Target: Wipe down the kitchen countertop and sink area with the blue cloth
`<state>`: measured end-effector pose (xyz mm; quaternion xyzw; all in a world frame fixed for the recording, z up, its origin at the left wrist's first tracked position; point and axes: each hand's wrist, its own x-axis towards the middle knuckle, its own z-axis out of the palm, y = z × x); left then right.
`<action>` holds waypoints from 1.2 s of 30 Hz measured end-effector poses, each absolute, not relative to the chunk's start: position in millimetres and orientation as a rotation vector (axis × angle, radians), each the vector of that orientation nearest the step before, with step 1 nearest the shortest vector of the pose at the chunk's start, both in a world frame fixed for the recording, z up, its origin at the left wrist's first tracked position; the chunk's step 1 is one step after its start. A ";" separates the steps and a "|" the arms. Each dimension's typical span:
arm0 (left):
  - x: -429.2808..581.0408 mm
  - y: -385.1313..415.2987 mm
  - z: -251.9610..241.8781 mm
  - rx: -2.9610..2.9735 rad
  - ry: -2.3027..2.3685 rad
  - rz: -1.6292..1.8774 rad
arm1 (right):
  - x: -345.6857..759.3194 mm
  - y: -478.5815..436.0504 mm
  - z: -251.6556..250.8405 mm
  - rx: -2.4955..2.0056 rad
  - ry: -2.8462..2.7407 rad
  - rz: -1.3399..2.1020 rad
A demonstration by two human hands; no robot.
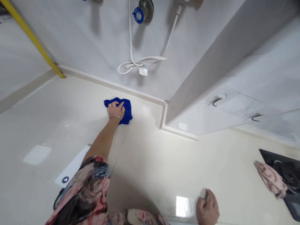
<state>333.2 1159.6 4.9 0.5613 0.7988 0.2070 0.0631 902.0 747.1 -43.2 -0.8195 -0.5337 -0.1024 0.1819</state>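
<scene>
My left hand (114, 111) presses a blue cloth (127, 109) against the pale countertop (140, 156), close to the back wall. Its fingers are partly spread over the cloth, and a thin bracelet (114, 116) circles the wrist. Part of the cloth lies hidden beneath the palm. At the counter's front edge rests my right hand (207, 207), its fingers loosely curled and the thumb apart from them. Nothing shows in it.
A yellow pipe (35, 39) meets the counter at the back left. White cord (145, 59) hangs beside a blue-handled valve (139, 15). A boxed wall section (199, 115) juts out. A pink cloth (270, 179) lies by a black hob (289, 175). A white panel (73, 165) sits left.
</scene>
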 end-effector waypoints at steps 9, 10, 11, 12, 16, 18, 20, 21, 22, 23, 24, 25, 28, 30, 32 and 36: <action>403.5 1048.5 2.1 1.869 2.238 0.587 | 894.8 745.6 -43.2 -2.282 -1.460 -0.245; 409.2 1030.8 1.2 1.881 2.233 0.582 | 894.7 744.9 -44.1 -2.268 -1.457 -0.240; 414.3 1012.7 0.5 1.891 2.230 0.575 | 894.3 744.2 -44.9 -2.257 -1.449 -0.237; 418.8 994.4 0.1 1.901 2.226 0.569 | 893.7 743.6 -45.5 -2.248 -1.441 -0.232; 435.5 925.2 0.9 1.958 2.209 0.541 | 891.4 742.5 -45.7 -2.212 -1.441 -0.188; 446.2 894.6 1.6 1.978 2.197 0.529 | 891.2 742.3 -45.7 -2.189 -1.450 -0.184; 458.7 868.1 1.5 1.990 2.187 0.530 | 891.4 742.0 -46.4 -2.166 -1.452 -0.194; 464.9 857.1 1.2 1.992 2.184 0.536 | 891.6 741.7 -47.1 -2.155 -1.450 -0.199; 470.3 848.1 0.7 1.993 2.183 0.541 | 891.8 741.5 -47.9 -2.146 -1.450 -0.200; 474.5 841.5 0.0 1.992 2.182 0.550 | 892.0 741.2 -48.6 -2.140 -1.454 -0.199; 476.9 837.5 -0.6 1.993 2.179 0.560 | 892.2 741.0 -49.1 -2.138 -1.458 -0.199; 477.2 836.2 -1.2 1.999 2.169 0.573 | 892.3 740.7 -49.4 -2.140 -1.462 -0.201; 465.4 848.7 -2.3 2.083 2.056 0.613 | 892.2 740.0 -48.3 -2.167 -1.466 -0.205; 449.6 867.9 -2.8 2.167 1.934 0.625 | 891.7 739.8 -46.5 -2.188 -1.462 -0.203; 432.3 892.5 -3.6 2.208 1.869 0.628 | 890.9 739.8 -44.9 -2.196 -1.465 -0.205; 407.7 948.7 -6.4 2.170 1.963 0.653 | 889.0 740.4 -42.7 -2.196 -1.456 -0.236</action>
